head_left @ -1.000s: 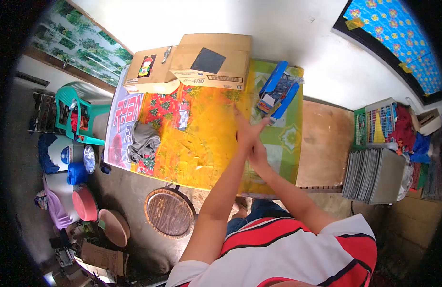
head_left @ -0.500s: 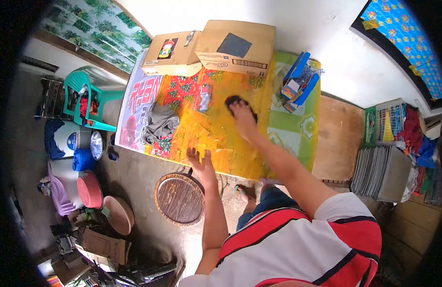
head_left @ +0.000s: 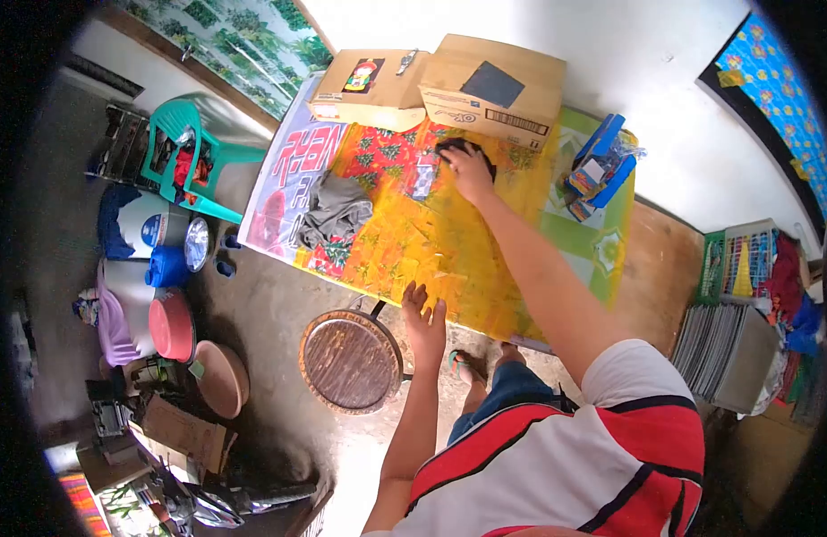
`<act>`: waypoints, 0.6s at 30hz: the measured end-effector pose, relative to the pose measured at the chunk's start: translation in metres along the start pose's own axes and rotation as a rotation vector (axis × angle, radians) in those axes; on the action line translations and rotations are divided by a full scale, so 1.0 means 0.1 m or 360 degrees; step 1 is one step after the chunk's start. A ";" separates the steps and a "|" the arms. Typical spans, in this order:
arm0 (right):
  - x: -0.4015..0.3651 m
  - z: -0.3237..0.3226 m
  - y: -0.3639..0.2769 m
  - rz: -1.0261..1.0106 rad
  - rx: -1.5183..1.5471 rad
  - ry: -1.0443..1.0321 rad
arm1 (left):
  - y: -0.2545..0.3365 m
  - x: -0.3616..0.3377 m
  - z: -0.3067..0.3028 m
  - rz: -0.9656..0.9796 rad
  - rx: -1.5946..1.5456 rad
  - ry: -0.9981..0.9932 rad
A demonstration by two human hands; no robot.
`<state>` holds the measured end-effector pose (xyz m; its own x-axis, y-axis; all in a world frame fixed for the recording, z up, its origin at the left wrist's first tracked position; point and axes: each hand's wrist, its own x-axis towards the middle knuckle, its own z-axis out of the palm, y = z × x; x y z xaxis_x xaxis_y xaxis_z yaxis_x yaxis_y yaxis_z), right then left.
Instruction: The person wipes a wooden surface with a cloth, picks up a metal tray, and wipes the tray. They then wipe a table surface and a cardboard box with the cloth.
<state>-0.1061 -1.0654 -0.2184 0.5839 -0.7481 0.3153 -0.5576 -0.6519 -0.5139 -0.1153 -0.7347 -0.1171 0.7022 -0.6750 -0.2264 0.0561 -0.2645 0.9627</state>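
My right hand (head_left: 470, 170) presses a dark cloth (head_left: 487, 159) flat against the yellow patterned table cover (head_left: 467, 259), close to the cardboard boxes. Much of the cloth is hidden under the palm. My left hand (head_left: 426, 324) hovers by the table's near edge, fingers apart and holding nothing. A crumpled grey cloth (head_left: 335, 211) lies on the left part of the table. Between it and my right hand there is a small flat packet (head_left: 422, 182) on the red printed section.
Two cardboard boxes (head_left: 494, 85) stand along the back. A blue box of small items (head_left: 601, 166) sits at the right. Below the near edge is a round wooden stool (head_left: 351, 362); a green chair (head_left: 194, 161) stands left, above basins (head_left: 172, 328).
My right hand has pushed the dark cloth across the table toward the boxes. My left hand remains spread near the edge. The whole view has shifted and turned slightly.
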 end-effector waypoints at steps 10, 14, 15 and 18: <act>-1.65 -0.37 -0.78 -0.0542 0.0636 -0.0720 | -0.07 -0.11 -0.32 0.0127 -0.0113 0.0179; -1.50 -0.83 -0.26 -0.0197 0.1065 -0.0213 | 0.08 -0.12 -0.42 0.0101 -0.0225 0.0149; -1.39 -0.94 0.05 0.0008 0.0940 -0.0078 | 0.06 -0.13 -0.45 0.0094 -0.0194 0.0141; -1.54 -1.09 0.39 0.0149 0.0181 0.0144 | -0.03 -0.16 -0.53 0.0101 -0.0139 0.0129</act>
<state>-0.2829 -0.9892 -0.2000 0.4740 -0.8163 0.3300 -0.5339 -0.5645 -0.6296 -0.0892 -0.6870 -0.1086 0.7612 -0.6296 -0.1553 0.0688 -0.1598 0.9847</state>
